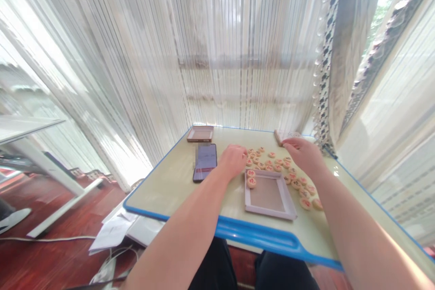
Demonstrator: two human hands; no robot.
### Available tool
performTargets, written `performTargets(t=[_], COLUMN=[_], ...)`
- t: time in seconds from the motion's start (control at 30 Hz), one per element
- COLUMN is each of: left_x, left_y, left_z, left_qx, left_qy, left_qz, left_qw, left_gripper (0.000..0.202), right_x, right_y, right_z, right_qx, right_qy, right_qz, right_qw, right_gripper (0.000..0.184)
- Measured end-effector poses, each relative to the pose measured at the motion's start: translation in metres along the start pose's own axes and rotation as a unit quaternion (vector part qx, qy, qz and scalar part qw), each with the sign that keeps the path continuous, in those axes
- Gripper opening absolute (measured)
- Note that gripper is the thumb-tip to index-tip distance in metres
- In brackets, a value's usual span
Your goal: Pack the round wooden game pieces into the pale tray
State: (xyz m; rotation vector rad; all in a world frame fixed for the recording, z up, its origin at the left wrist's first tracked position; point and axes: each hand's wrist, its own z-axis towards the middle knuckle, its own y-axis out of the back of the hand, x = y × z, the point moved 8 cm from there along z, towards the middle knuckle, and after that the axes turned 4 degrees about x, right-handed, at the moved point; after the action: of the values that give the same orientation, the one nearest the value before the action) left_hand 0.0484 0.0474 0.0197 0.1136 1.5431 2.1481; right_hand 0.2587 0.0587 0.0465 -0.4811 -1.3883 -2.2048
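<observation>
One phone [206,163] lies left of the open tray [267,194]. Just off the tray's far left corner, the left hand [234,161] curls its fingers beside round pieces [268,168] spread beyond and right of the tray; whether it grips any, I cannot tell. Two discs [251,183] sit inside the tray's left wall, nearer this hand. Past its far right corner, the right hand [301,153] bends its fingertips inward, grip unclear.
</observation>
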Motion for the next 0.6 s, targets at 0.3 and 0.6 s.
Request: performTargets(t=[0.3, 0.6], left_x=[-0.01, -0.023], left_y=[0.004, 0.026], left_z=[0.001, 0.033], left_qx=[-0.034, -0.016], left_qy=[-0.039, -0.041], left_qz=[0.007, -0.063], left_qw=[0.999, 0.997], left_gripper=[0.028, 0.025], right_x=[0.008, -0.01], right_y=[0.007, 0.001], right_z=[-0.002, 0.0], right_qx=[-0.002, 0.061], right_qy=[0.002, -0.041], right_qz=[0.008, -0.023], right_qw=[1.0, 0.997], right_gripper=[0.026, 0.025])
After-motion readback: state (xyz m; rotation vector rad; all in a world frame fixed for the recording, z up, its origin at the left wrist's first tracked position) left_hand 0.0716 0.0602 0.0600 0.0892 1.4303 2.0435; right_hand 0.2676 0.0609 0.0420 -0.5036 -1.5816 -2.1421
